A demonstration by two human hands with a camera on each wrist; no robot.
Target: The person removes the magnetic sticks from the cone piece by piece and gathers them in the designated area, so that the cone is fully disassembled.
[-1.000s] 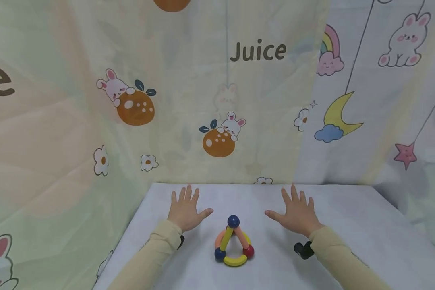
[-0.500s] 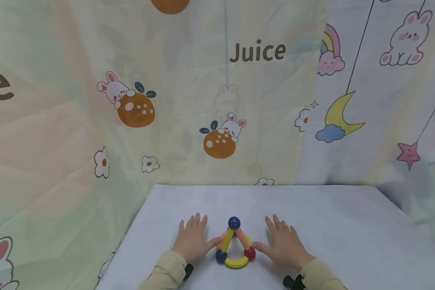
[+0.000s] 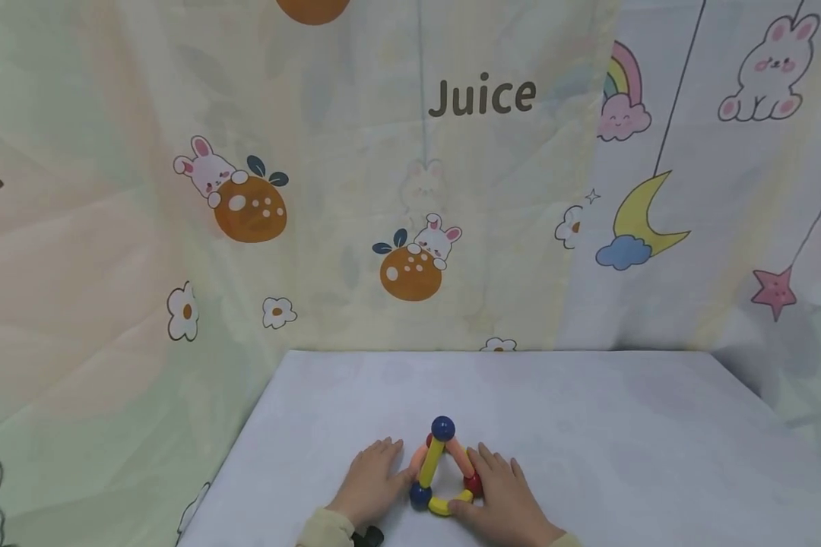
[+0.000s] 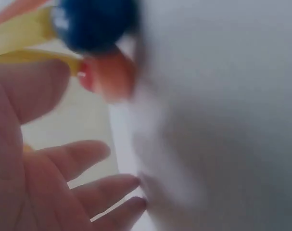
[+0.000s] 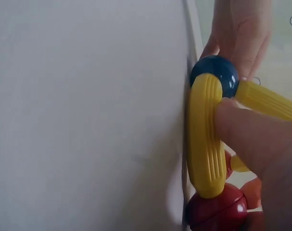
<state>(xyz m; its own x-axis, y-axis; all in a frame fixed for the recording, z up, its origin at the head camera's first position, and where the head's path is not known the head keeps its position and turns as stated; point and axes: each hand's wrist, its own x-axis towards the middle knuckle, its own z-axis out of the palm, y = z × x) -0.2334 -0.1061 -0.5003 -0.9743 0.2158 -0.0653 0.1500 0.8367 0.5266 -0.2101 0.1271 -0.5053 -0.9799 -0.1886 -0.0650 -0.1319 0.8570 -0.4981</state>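
A toy pyramid of balls and sticks (image 3: 432,463) stands on the table, with a blue ball (image 3: 443,428) at its top. My right hand (image 3: 506,497) holds its right corner: the thumb lies on the yellow curved stick (image 5: 206,139), and the fingers reach along the outside by the red ball (image 5: 218,211). Over on the left side is my left hand (image 3: 368,486), its fingers extended and spread in the left wrist view and its thumb close to the lower blue ball (image 3: 420,495). Whether that thumb touches is unclear. Part of the red corner is hidden by the right hand.
The toy stands near the front of the white-covered table (image 3: 588,410). A printed cloth (image 3: 342,190) with rabbits and oranges hangs behind it and along the left side. A black wrist strap (image 3: 368,536) shows by the left cuff.
Both hands have come down and inward from beyond the toy to its two sides. The right thumb now meets the yellow curved stick. The toy has shifted slightly nearer.
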